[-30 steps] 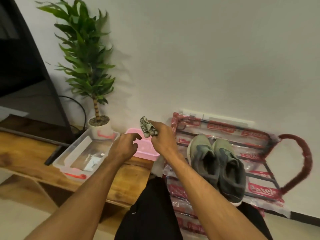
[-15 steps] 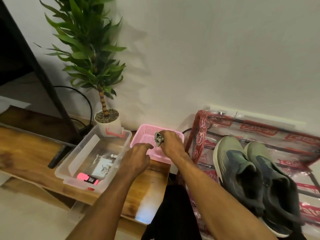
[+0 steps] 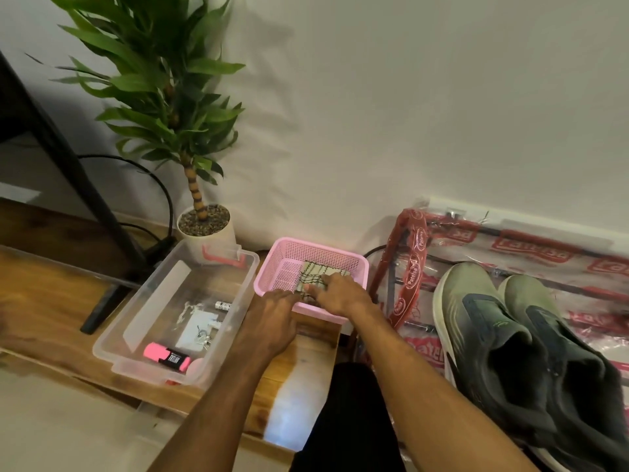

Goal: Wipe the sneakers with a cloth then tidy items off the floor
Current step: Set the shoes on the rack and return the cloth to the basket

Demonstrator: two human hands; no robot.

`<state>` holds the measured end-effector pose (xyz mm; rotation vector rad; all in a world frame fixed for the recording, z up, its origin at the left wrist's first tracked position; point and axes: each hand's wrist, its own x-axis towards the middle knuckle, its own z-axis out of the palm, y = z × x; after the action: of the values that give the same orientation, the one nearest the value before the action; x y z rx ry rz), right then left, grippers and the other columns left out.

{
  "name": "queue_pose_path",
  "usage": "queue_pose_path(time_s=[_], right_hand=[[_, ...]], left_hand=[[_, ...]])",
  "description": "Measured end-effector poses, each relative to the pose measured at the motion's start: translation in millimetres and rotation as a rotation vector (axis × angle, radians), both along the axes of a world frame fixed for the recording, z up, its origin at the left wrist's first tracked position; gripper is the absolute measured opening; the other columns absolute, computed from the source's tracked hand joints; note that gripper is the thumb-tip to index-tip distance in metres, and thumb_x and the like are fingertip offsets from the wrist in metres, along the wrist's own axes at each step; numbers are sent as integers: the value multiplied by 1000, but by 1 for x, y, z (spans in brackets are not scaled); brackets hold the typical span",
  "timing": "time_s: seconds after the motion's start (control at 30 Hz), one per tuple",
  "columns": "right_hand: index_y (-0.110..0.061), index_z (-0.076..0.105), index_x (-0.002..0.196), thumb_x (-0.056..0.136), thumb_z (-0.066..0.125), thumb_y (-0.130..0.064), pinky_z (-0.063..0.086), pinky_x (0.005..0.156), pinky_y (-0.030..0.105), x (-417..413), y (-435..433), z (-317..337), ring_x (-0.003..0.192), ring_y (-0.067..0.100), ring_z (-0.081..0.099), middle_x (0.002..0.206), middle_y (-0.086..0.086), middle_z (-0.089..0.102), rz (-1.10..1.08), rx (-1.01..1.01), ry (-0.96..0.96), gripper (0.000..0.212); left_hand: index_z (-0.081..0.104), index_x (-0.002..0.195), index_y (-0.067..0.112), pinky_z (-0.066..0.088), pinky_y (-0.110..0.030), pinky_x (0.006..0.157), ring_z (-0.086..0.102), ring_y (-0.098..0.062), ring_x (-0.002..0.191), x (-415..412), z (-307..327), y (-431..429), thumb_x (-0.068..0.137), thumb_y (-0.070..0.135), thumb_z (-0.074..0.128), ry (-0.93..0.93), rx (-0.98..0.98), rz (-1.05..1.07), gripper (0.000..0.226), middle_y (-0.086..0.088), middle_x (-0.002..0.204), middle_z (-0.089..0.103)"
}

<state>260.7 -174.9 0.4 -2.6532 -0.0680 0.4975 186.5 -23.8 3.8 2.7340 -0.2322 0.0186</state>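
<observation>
Since the earlier frame, the cloth [image 3: 318, 274] has gone from a wad in the right hand [image 3: 340, 298] to lying spread out on the floor of the pink basket [image 3: 281, 247]. On my feed the right hand lies flat on it, fingers straight and pressing down. The left hand [image 3: 275, 315] reaches over the basket's near rim at 6 o'clock, with its fingertips at the cloth's edge. I cannot tell whether they pinch it. The clear bin [image 3: 245, 258] sits just beside the basket at 9 o'clock on the wooden bench [image 3: 44, 301], with the potted plant [image 3: 207, 229] at 10 o'clock. The sneakers [image 3: 510, 335] lie side by side at 4 o'clock, on the plastic-wrapped rack [image 3: 412, 267].
</observation>
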Motion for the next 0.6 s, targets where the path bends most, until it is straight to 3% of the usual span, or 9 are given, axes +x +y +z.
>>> queue_pose_path(time_s=[0.2, 0.4, 0.6], right_hand=[[-11, 59, 114, 92, 60, -18, 54, 81, 39, -10, 10, 0, 95, 26, 62, 111, 9, 65, -46, -134, -103, 23], [-9, 57, 115, 92, 63, -25, 51, 82, 34, -15, 8, 16, 101, 27, 62, 113, 9, 64, -24, -125, -74, 29], [-11, 60, 123, 86, 64, -16, 54, 87, 39, -34, 3, 33, 102, 29, 63, 118, 10, 64, -27, -38, -172, 38]], left_hand=[[48, 141, 20, 37, -31, 107, 43, -19, 131, 2, -1, -1, 91, 15, 57, 20, 48, -12, 51, -1, 142, 51], [47, 140, 18, 38, -33, 103, 45, -21, 127, 0, 2, -4, 90, 15, 55, 23, 86, -9, 51, -3, 139, 52], [49, 140, 16, 38, -34, 103, 48, -25, 125, -3, 9, -7, 86, 14, 59, 25, 90, -4, 55, -6, 137, 55]])
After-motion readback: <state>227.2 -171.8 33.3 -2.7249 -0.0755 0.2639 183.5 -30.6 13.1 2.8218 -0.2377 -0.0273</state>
